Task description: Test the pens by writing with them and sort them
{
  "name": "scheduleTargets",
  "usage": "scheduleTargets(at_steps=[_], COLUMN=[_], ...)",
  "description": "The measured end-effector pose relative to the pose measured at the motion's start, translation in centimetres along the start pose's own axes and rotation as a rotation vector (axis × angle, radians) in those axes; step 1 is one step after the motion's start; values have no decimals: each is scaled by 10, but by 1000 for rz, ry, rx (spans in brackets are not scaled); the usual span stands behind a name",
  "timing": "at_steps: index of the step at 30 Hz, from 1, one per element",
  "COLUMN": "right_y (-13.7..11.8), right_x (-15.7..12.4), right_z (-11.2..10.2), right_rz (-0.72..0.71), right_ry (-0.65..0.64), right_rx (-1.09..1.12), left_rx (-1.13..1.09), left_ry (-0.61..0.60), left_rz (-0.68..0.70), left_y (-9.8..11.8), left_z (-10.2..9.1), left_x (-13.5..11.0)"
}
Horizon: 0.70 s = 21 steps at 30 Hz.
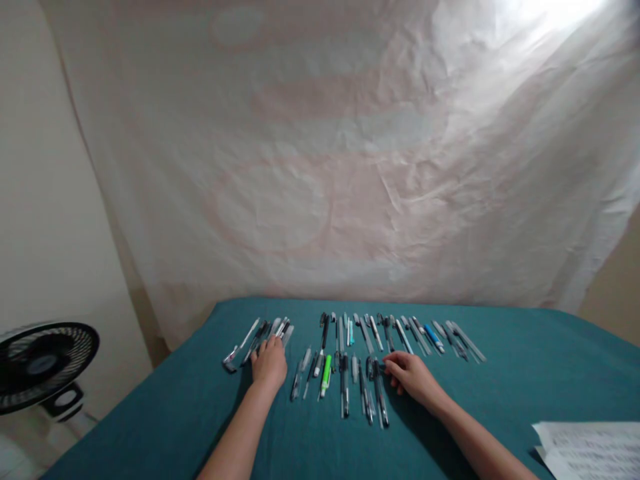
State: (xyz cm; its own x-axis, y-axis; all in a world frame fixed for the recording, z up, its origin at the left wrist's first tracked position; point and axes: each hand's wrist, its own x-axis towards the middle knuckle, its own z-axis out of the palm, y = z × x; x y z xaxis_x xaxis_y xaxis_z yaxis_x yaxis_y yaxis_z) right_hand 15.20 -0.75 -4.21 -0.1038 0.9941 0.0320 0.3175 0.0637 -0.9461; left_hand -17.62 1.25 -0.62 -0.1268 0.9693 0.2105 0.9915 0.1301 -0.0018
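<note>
My left hand reaches over a bunch of pens at the left of the cloth. Its fingers close over their near ends, and the fingertips are partly hidden. My right hand is at the right end of the nearer row, beside a dark clear-barrelled pen. Its fingers are loosely curled and slightly apart, with no pen visible in them. A bright green highlighter lies in this row between the hands. Behind it runs a second row of pens, including a blue pen and a white pen.
A teal cloth covers the table. Sheets of paper with writing lie at the near right corner. A black fan stands off the left edge. Behind the table hangs a pale wrinkled sheet.
</note>
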Motion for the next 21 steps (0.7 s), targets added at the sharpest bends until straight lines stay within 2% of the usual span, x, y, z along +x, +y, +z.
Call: scheduleTargets(at_steps=[9,16,21], right_y=[-3,-4,-7], right_x=[-1,-2,-2], right_z=[-1,-3,-4], right_rz=[-2,14,70], right_ry=[-3,2,38], right_rx=[14,78,195], left_rx=[28,-7,-111], left_ry=[140,146,122], left_rz=[-69,-53,-40], left_y=[11,14,13], left_z=[-12,-17,-20], left_x=[-5,-8,-8])
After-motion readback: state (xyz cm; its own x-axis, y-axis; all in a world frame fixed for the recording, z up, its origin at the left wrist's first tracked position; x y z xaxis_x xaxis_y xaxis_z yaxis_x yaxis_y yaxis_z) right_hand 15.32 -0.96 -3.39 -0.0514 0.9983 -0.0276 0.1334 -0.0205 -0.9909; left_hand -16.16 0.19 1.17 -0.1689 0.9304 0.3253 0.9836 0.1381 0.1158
